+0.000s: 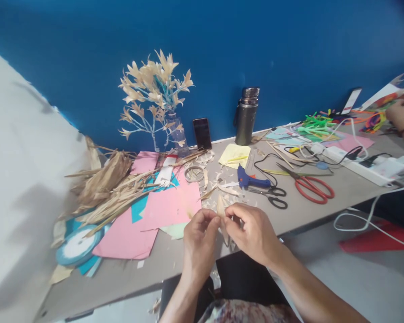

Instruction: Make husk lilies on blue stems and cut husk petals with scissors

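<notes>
My left hand [200,237] and my right hand [252,231] meet over the table's near edge, both pinching a small pale dried husk piece [221,207] between their fingertips. The husk strip sticks up between the two hands and a part hangs below them. Just beyond the hands lie pale husk scraps [222,188], a blue glue gun [251,181] and small black scissors [272,196]. A pink paper sheet [161,208] lies to the left of my left hand.
A pile of dried husks [104,184], a blue tape roll [76,246], a husk-flower tree [156,96], a phone [202,133], a steel flask [247,116], red scissors [311,186] and a white power strip [366,167] crowd the grey table [343,193]. Another person's hand [402,114] is at far right.
</notes>
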`<action>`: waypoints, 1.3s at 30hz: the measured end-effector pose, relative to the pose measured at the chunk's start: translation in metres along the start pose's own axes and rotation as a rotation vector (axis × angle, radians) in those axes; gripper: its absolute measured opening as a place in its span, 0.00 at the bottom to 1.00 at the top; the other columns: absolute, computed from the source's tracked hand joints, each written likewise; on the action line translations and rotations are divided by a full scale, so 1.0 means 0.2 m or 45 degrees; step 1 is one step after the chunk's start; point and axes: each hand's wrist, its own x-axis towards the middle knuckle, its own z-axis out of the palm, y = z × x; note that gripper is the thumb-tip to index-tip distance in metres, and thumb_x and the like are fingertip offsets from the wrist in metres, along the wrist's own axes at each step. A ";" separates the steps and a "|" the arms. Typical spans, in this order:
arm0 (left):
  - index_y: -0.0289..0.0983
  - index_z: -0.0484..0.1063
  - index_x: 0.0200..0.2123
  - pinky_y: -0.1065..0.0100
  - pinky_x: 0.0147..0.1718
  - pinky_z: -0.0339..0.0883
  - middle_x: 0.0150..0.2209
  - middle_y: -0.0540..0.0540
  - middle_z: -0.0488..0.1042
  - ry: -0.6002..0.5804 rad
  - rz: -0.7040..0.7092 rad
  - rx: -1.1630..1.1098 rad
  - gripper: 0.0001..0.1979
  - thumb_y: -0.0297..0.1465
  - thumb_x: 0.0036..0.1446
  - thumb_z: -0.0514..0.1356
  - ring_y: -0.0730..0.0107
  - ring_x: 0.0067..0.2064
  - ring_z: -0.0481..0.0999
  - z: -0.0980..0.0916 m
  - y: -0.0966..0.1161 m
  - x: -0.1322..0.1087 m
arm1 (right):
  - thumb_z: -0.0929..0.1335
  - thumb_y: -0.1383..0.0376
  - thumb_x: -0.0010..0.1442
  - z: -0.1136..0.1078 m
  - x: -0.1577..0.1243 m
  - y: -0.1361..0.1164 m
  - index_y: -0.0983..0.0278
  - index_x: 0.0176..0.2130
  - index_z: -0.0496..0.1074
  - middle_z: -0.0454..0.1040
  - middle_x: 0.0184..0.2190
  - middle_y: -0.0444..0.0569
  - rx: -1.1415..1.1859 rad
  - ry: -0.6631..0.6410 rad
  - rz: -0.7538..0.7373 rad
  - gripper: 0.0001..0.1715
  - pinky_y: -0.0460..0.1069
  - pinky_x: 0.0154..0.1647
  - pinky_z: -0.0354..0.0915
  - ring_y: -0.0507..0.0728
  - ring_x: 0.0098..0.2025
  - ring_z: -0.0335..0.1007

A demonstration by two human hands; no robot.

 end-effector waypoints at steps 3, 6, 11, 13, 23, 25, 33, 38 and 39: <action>0.36 0.72 0.29 0.72 0.33 0.64 0.27 0.51 0.72 0.012 -0.017 -0.074 0.07 0.33 0.55 0.62 0.71 0.31 0.70 0.01 0.00 0.00 | 0.65 0.68 0.57 0.00 0.00 0.00 0.62 0.26 0.67 0.68 0.22 0.42 -0.080 0.013 -0.013 0.07 0.47 0.28 0.52 0.52 0.23 0.62; 0.36 0.71 0.29 0.72 0.32 0.63 0.27 0.51 0.71 0.025 -0.037 -0.117 0.07 0.33 0.55 0.62 0.72 0.30 0.69 0.02 0.00 0.00 | 0.65 0.68 0.58 0.01 -0.01 0.00 0.62 0.27 0.69 0.70 0.23 0.43 -0.133 0.016 -0.011 0.07 0.47 0.28 0.53 0.52 0.24 0.64; 0.36 0.70 0.30 0.72 0.31 0.63 0.27 0.51 0.71 -0.025 -0.073 -0.161 0.09 0.36 0.54 0.64 0.71 0.30 0.68 0.02 -0.02 0.00 | 0.66 0.69 0.57 0.01 -0.01 0.01 0.62 0.26 0.68 0.71 0.22 0.43 -0.179 -0.004 -0.024 0.08 0.48 0.27 0.52 0.53 0.24 0.63; 0.36 0.70 0.30 0.72 0.30 0.62 0.26 0.51 0.70 -0.051 -0.083 -0.128 0.10 0.36 0.54 0.64 0.72 0.29 0.68 0.01 -0.02 0.00 | 0.66 0.69 0.57 0.02 -0.01 0.01 0.62 0.27 0.68 0.71 0.22 0.43 -0.200 -0.015 -0.032 0.07 0.48 0.28 0.51 0.53 0.25 0.64; 0.37 0.68 0.29 0.70 0.33 0.61 0.27 0.50 0.69 -0.106 0.008 0.020 0.11 0.37 0.60 0.59 0.70 0.31 0.67 0.00 -0.03 0.00 | 0.67 0.72 0.57 0.03 -0.01 0.02 0.62 0.27 0.67 0.72 0.23 0.43 -0.291 -0.054 -0.063 0.08 0.49 0.29 0.51 0.54 0.26 0.66; 0.37 0.68 0.29 0.69 0.34 0.61 0.28 0.49 0.69 -0.191 0.030 -0.064 0.11 0.37 0.60 0.60 0.69 0.32 0.67 -0.01 0.00 -0.01 | 0.67 0.71 0.58 0.03 0.00 0.03 0.62 0.27 0.68 0.73 0.24 0.44 -0.322 -0.093 -0.064 0.08 0.48 0.28 0.50 0.54 0.26 0.66; 0.40 0.68 0.26 0.70 0.24 0.61 0.25 0.50 0.63 -0.317 0.242 -0.801 0.12 0.38 0.53 0.67 0.70 0.26 0.65 -0.28 0.24 -0.01 | 0.65 0.65 0.61 -0.05 0.08 0.21 0.62 0.27 0.72 0.72 0.23 0.44 -0.070 0.023 0.274 0.11 0.47 0.27 0.53 0.54 0.26 0.66; 0.36 0.73 0.30 0.70 0.28 0.65 0.25 0.49 0.70 -0.013 0.044 -0.296 0.08 0.35 0.53 0.65 0.72 0.27 0.68 -0.33 0.19 0.20 | 0.71 0.58 0.54 -0.04 0.06 0.22 0.65 0.28 0.75 0.68 0.20 0.41 0.677 -0.164 0.549 0.11 0.45 0.21 0.51 0.50 0.20 0.58; 0.36 0.74 0.33 0.69 0.28 0.66 0.28 0.48 0.73 0.029 0.023 -0.123 0.08 0.35 0.52 0.65 0.70 0.28 0.70 -0.31 0.17 0.23 | 0.73 0.58 0.52 -0.03 0.06 0.21 0.65 0.29 0.75 0.69 0.20 0.41 0.772 -0.182 0.591 0.12 0.45 0.21 0.51 0.49 0.20 0.56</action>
